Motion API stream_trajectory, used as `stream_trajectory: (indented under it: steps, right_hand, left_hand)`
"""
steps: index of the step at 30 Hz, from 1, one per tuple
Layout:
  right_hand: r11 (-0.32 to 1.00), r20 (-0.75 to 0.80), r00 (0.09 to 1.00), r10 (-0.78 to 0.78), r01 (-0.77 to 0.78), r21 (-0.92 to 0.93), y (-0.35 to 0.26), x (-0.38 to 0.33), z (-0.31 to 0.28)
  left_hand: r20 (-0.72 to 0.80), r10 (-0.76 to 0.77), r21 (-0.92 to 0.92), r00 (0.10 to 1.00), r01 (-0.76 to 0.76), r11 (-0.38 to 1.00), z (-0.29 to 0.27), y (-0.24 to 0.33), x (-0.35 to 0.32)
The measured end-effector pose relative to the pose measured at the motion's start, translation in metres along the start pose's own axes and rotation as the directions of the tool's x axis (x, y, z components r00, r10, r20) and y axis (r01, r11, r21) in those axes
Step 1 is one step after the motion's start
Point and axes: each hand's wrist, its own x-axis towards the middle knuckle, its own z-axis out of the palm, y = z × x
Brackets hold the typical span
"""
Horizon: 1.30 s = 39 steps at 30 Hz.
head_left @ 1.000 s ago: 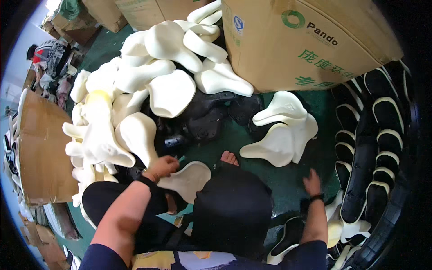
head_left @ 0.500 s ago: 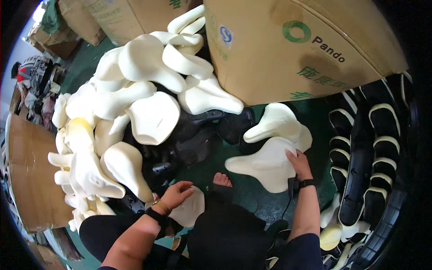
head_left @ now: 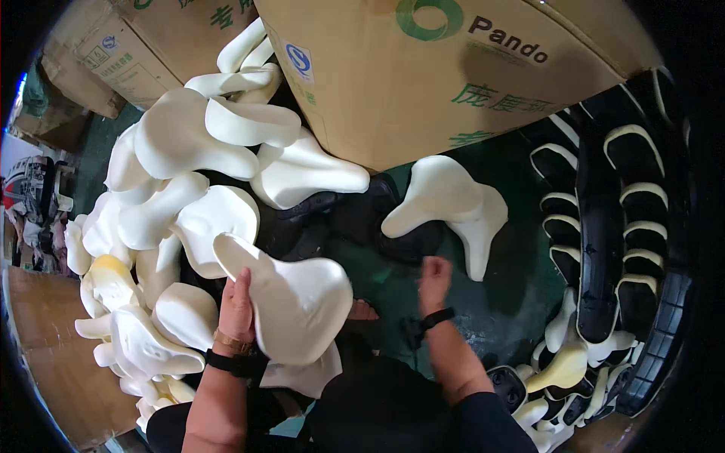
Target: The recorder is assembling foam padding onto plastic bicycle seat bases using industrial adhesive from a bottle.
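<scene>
Foam pad [head_left: 291,302] in left hand [head_left: 236,306]: showing cream-white, plain. Pile [head_left: 174,189] reading the same cream, one piece [head_left: 106,273] yellowing. Pad [head_left: 453,204] by right hand [head_left: 434,281]: cream too. Shells [head_left: 604,226] stacking black with cream rims. Boxes [head_left: 423,75] showing tan with green and blue print. Floor [head_left: 513,287] looking dark green. Wristbands [head_left: 234,362] black, sleeves [head_left: 483,423] black.

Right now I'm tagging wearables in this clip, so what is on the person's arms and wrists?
Left hand: a gold-coloured bracelet with a black band just behind it, forearm bare. Right hand: a black wrist strap, and a dark sleeve further up the arm.
</scene>
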Motion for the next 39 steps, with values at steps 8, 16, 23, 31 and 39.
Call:
stream_trajectory:
  steps: [8,16,23,31,39]
  right_hand:
    - [0.963,0.001,1.000,-0.029,0.029,-0.266,0.013,0.081,0.014]
    - [0.538,0.782,0.499,0.373,-0.803,0.256,-0.063,-0.034,-0.006]
    - [0.942,0.675,0.696,-0.245,0.007,0.335,-0.142,-0.054,0.020]
    - [0.905,0.578,0.700,-0.419,0.369,0.210,-0.198,-0.082,0.041]
    - [0.915,0.571,0.715,-0.403,0.322,0.243,-0.188,-0.085,0.044]
  left_hand:
    - [0.029,-0.200,0.008,0.979,0.200,0.980,-0.008,-0.036,0.009]
    - [-0.031,0.066,0.136,0.997,-0.061,0.989,-0.028,-0.050,0.015]
    - [-0.017,0.026,0.030,1.000,-0.025,0.999,-0.013,-0.049,0.026]
    - [-0.045,0.178,-0.107,0.983,-0.182,0.978,-0.001,-0.057,0.050]
    - [0.013,0.212,-0.134,0.977,-0.208,0.969,-0.002,-0.061,0.049]
